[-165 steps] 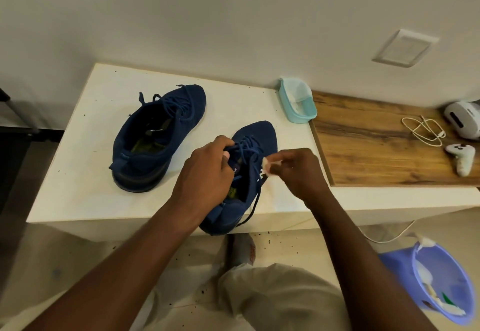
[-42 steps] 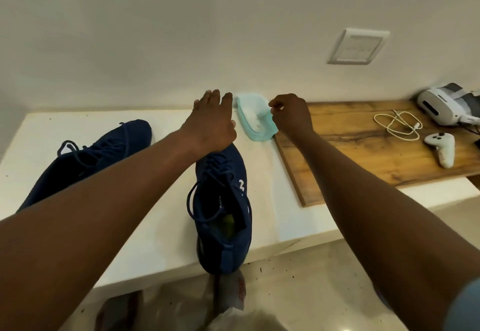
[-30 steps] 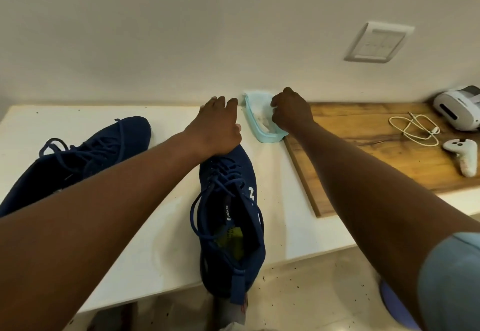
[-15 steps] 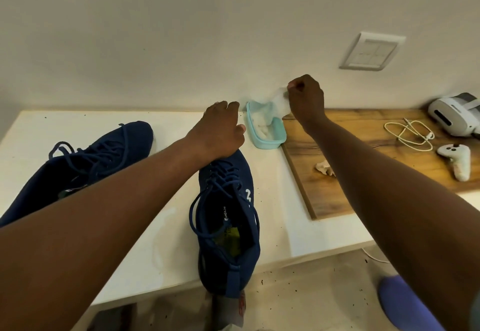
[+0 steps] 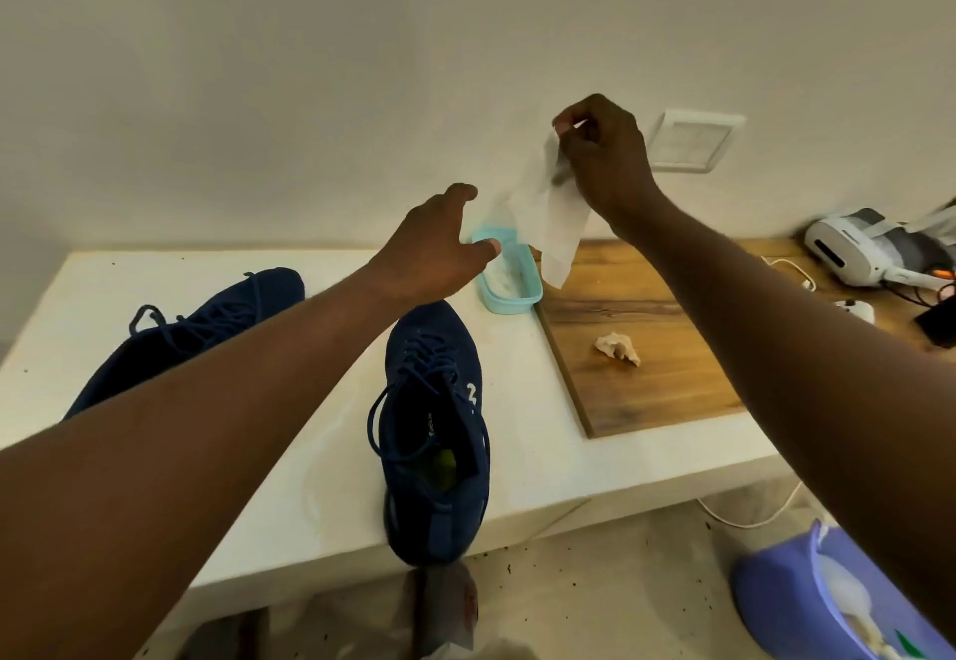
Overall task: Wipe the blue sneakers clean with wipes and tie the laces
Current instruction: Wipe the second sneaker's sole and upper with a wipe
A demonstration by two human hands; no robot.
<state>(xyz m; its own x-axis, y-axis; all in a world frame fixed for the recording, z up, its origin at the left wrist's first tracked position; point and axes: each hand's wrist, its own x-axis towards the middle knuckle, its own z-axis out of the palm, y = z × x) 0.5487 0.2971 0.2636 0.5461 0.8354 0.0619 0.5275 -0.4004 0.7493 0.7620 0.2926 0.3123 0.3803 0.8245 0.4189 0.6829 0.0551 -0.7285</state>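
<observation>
Done so far: I have a fresh wipe clear of the tub. A crumpled wipe lies on the board, so I judge some wiping is already finished.
Left to do: wiping with this sheet, then the tying. The near sneaker has its laces loose and unknotted. The far sneaker looks loose too, though I cannot tell for sure.
Right hand: raised above the tub, thumb and fingertips pinching the wipe's top corner. The sheet hangs straight down, its lower end just over the tub's far side.
Left hand: fingers loosely spread, holding nothing, stretched out past the near sneaker's toe. The thumb is at the tub's rim, and I cannot tell whether it touches.
Sneakers: both are on the table. The near one points its toe at the tub and its heel hangs over the front edge. The far one lies to the left, partly behind my left arm.
</observation>
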